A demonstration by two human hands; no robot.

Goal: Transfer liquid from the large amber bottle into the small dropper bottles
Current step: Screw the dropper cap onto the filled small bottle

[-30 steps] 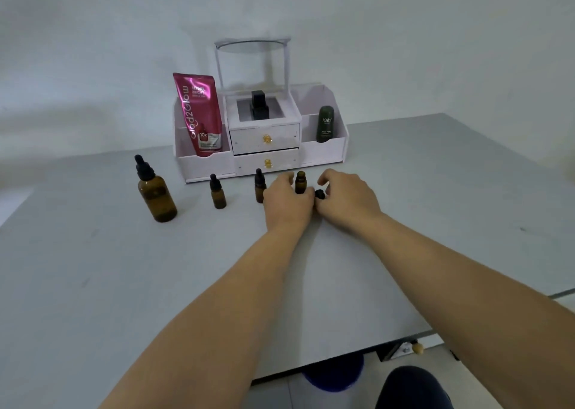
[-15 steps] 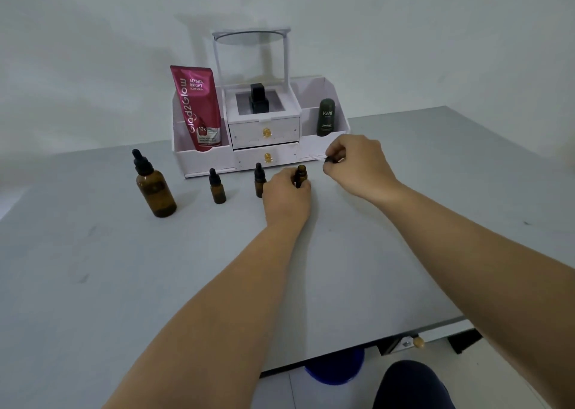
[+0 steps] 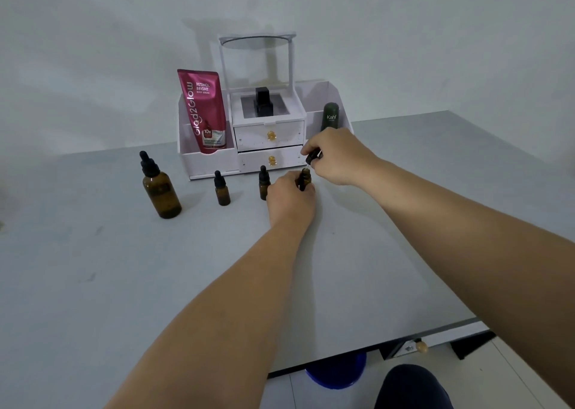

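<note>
The left hand (image 3: 291,198) reaches forward over the grey worktop (image 3: 124,284) and grips the open small bottle (image 3: 305,178), which stands upright on the worktop just in front of the white organiser (image 3: 211,162). Its fingers (image 3: 287,179) curl round the bottle's left side, so that only the neck and part of the amber body show above them. The right hand (image 3: 339,156) hovers just above and to the right of it. Its fingers (image 3: 311,147) are pressed together in a pinch on the black dropper cap (image 3: 313,158). The cap is tilted, with its thin glass tip pointing down at the bottle's mouth; whether the tip is inside the neck cannot be told.

The large amber bottle (image 3: 161,190) stands capped and upright well to the left, apart from both hands. Between it and the left hand stand two capped small dropper bottles (image 3: 222,189), the nearer one (image 3: 264,182) just beside the left hand's knuckles.

In the organiser stand a pink tube (image 3: 202,109) on the left, a black bottle (image 3: 263,102) in the middle and a dark green bottle (image 3: 330,116) on the right, behind the right hand.
</note>
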